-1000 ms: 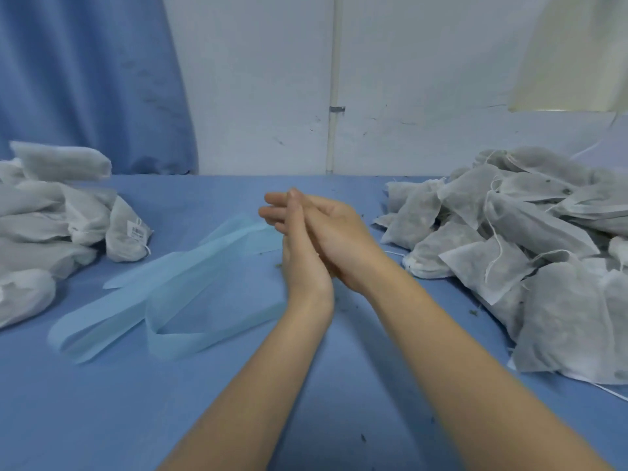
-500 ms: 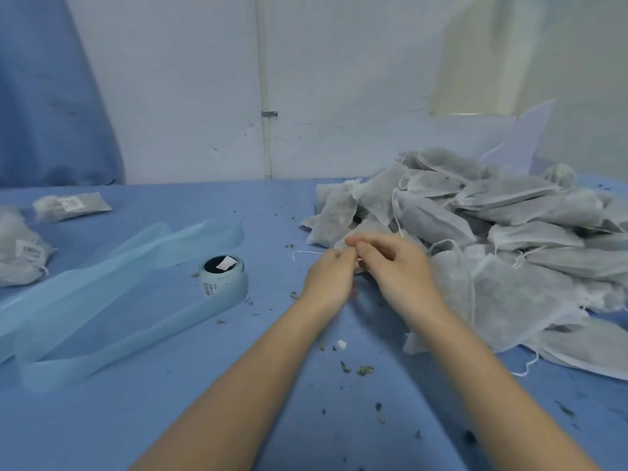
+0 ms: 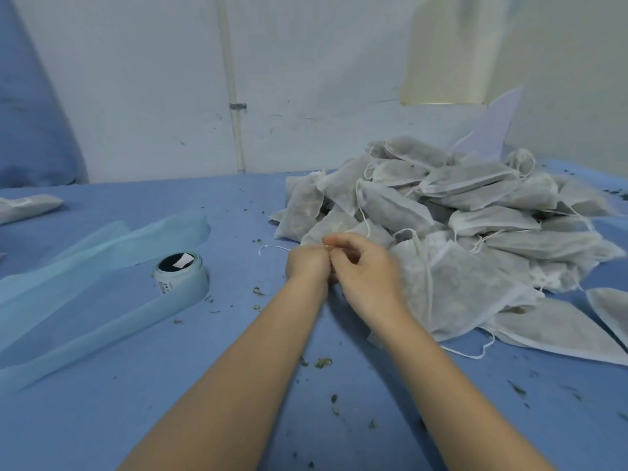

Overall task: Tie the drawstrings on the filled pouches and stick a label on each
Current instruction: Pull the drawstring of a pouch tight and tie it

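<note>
White drawstring (image 3: 272, 248) pinched between both hands' fingers (image 3: 334, 241) | pouches (image 3: 458, 215) just right

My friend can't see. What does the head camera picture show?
Two hands, left hand and right hand, pinch a white drawstring together beside a pile of pouches on a blue table. A label roll sits to their left.

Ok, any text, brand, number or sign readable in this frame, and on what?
None can be read.
Pale blue label roll: dark print on its side, too small and blurred to read.
White sticker on the roll's dark core: no marks visible.
Grey fabric pouches: no print visible.
</note>
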A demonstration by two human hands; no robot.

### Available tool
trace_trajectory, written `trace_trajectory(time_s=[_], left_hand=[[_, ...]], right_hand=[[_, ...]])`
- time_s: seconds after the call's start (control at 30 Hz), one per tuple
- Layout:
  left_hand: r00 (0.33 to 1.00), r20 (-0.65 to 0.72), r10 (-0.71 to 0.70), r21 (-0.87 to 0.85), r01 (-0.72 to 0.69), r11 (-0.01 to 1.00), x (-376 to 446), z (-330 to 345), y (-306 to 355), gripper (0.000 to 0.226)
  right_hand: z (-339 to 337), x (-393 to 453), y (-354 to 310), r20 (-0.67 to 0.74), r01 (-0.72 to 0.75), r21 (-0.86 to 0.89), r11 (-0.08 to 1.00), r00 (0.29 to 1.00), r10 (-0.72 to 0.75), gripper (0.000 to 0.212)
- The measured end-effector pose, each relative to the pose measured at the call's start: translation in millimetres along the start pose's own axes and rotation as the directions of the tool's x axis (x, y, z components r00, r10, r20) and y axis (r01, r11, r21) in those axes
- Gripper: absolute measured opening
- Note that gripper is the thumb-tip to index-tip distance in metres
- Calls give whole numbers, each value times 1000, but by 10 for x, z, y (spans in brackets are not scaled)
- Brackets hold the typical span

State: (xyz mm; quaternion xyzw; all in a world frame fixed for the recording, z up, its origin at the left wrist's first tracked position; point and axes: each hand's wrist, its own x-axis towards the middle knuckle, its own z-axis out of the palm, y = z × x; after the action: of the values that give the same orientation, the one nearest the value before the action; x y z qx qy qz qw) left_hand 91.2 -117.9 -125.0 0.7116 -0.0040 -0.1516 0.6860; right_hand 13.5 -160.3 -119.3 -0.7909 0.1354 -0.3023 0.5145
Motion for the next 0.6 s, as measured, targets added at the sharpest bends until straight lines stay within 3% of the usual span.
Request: trace_trajectory(time_s=[0.1, 0.2, 0.3, 0.43, 0.6], left_hand=[[992, -23, 127, 88, -124, 988, -68, -87, -30, 13], [945, -49, 324, 313, -294, 903, -197, -356, -80, 20], [919, -62, 389, 291, -356, 888, -336, -715, -79, 20], [908, -109, 404, 255, -367, 894, -503, -1139, -31, 19], [878, -156, 453, 353, -378, 856, -646, -1515, -71, 18]], right_hand=[[-22, -26, -8, -6, 102, -45, 994, 995, -103, 24], [-22, -65, -33, 17, 235, -82, 969, 972, -234, 22], [31, -96, -58, 107, 345, -188, 920, 938, -330, 24], [126, -124, -44, 260, 367, -261, 893, 917, -301, 32], [173, -151, 2, 328, 354, -305, 884, 911, -251, 40]])
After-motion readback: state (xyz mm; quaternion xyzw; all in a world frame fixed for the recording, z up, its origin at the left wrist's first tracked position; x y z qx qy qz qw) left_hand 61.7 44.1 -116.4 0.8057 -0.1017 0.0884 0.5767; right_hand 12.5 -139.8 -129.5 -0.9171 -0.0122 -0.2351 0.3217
